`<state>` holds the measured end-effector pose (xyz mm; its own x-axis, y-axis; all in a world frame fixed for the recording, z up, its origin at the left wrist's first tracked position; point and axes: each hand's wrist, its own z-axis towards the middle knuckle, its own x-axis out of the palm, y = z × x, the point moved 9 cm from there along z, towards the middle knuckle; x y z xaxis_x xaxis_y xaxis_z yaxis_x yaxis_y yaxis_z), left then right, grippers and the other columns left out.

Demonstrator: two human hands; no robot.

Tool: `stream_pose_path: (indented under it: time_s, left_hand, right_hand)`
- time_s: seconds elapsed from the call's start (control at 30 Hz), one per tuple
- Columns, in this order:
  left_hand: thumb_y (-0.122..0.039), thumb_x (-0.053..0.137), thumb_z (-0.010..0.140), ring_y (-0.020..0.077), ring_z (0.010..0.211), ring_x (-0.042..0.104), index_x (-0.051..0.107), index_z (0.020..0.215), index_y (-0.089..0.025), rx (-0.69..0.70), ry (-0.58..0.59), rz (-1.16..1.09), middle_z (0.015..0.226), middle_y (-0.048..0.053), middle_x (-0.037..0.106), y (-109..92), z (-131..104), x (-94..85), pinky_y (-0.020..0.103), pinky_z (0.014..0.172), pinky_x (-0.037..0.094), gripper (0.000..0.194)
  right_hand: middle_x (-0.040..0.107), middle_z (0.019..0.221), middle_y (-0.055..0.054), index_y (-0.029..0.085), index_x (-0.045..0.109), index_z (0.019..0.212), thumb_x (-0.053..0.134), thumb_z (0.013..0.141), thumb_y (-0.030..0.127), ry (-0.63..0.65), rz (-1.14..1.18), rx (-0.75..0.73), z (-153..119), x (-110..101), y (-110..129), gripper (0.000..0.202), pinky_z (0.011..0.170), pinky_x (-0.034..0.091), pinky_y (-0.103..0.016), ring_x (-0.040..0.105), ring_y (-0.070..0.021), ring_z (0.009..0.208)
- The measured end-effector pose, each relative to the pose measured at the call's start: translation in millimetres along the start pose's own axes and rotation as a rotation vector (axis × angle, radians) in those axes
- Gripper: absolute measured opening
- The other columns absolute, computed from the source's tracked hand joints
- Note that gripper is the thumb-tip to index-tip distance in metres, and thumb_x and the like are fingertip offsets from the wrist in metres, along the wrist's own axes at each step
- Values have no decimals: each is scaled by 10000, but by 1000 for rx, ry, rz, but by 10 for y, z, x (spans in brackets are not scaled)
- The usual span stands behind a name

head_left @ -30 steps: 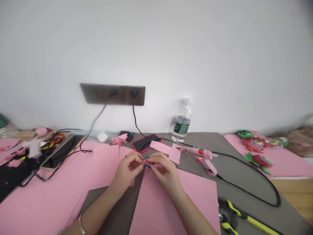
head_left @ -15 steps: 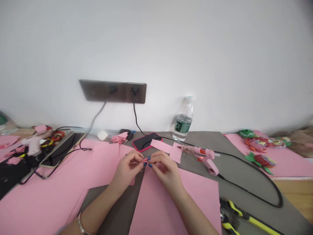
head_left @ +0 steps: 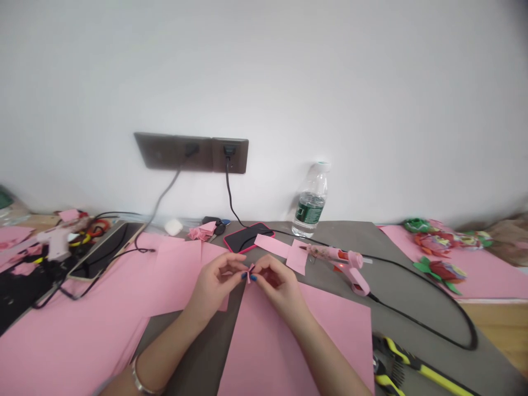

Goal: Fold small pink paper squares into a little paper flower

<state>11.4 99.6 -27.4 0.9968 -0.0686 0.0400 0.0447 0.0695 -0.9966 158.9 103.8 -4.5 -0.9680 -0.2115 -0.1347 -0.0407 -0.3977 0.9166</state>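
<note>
A small folded piece of pink paper (head_left: 249, 273) is pinched between the fingertips of both hands. My left hand (head_left: 214, 283) grips it from the left, thumb and forefinger pressed together. From the right, my right hand (head_left: 281, 283) pinches its other side. Both hands are above the top edge of a large pink sheet (head_left: 264, 346). Just beyond them lie a pink-edged phone (head_left: 241, 240), a pink paper strip (head_left: 272, 245) and a small pink paper piece (head_left: 297, 257). A pink glue gun (head_left: 350, 267) rests to the right.
A water bottle (head_left: 310, 203) stands by the wall. Pliers with yellow-black handles (head_left: 424, 369) lie at the lower right, paper flowers (head_left: 445, 272) beyond. A black cable loops across the right side. Pink sheets (head_left: 94, 319) and another phone (head_left: 108, 247) are on the left.
The fingertips have turned the small pink paper, and more of it now shows, pointing upright between them. Both hands stay in nearly the same place.
</note>
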Motion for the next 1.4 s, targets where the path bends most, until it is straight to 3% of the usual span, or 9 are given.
stream_pose_path:
  time_s: [0.1, 0.23, 0.4, 0.6, 0.83, 0.97, 1.13, 1.4]
  left_hand:
    - [-196, 691, 785, 201, 855, 728, 681, 1037, -176, -20, 23, -35, 889, 62, 772, 1, -10, 35, 314, 790, 580, 253]
    - [-205, 702, 777, 202, 848, 738, 671, 1025, -172, -34, 59, -36, 889, 72, 787, -34, -16, 81, 309, 789, 579, 252]
    - [-305, 715, 800, 208, 840, 723, 675, 1019, -161, -66, 92, -54, 922, 98, 770, -42, -25, 128, 311, 753, 587, 265]
    - [-286, 725, 802, 217, 892, 680, 709, 927, -163, -35, 133, 14, 924, 78, 721, -32, -41, 182, 305, 786, 565, 176]
    - [-379, 684, 846, 200, 756, 667, 752, 918, -161, -88, 146, 27, 786, 61, 721, 37, -37, 177, 304, 713, 560, 240]
    - [-416, 738, 802, 167, 666, 657, 761, 831, -149, -98, 129, -59, 728, 57, 737, 49, -23, 177, 269, 651, 550, 269]
    - [-449, 797, 743, 164, 677, 681, 763, 835, -150, -148, 93, -151, 732, 60, 764, 107, -18, 146, 261, 653, 568, 315]
    - [-473, 790, 746, 187, 724, 715, 774, 835, -144, -174, 90, -151, 804, 88, 786, 96, -30, 128, 296, 711, 590, 341]
  right_hand:
    - [618, 746, -4, 212, 581, 877, 673, 869, 281, -13, 43, 73, -7, 7, -95, 115, 582, 452, -253, 585, -149, 653]
    - [566, 710, 17, 212, 596, 970, 676, 871, 342, -29, 56, 47, -3, -9, -97, 182, 557, 421, -243, 536, -139, 620]
    - [583, 697, 3, 197, 584, 784, 645, 903, 400, -10, 35, 90, -15, -5, -101, 242, 546, 397, -242, 517, -128, 598]
    - [615, 706, -11, 193, 574, 786, 630, 911, 441, 22, 72, 140, -40, 16, -100, 283, 564, 431, -247, 563, -142, 625]
    - [623, 758, -22, 208, 578, 888, 609, 925, 420, 20, 115, 94, -27, 19, -80, 218, 595, 479, -264, 596, -155, 660]
    - [614, 826, -44, 214, 627, 873, 591, 932, 288, -18, 21, -49, -12, -20, 29, 101, 620, 485, -279, 595, -172, 732]
    - [639, 849, -55, 220, 687, 822, 611, 885, 130, -59, -91, -178, -10, -65, 151, 133, 655, 499, -299, 625, -190, 788]
    - [650, 853, -67, 228, 754, 824, 679, 889, 311, -56, 10, -76, -10, -90, 12, 130, 630, 535, -308, 636, -193, 756]
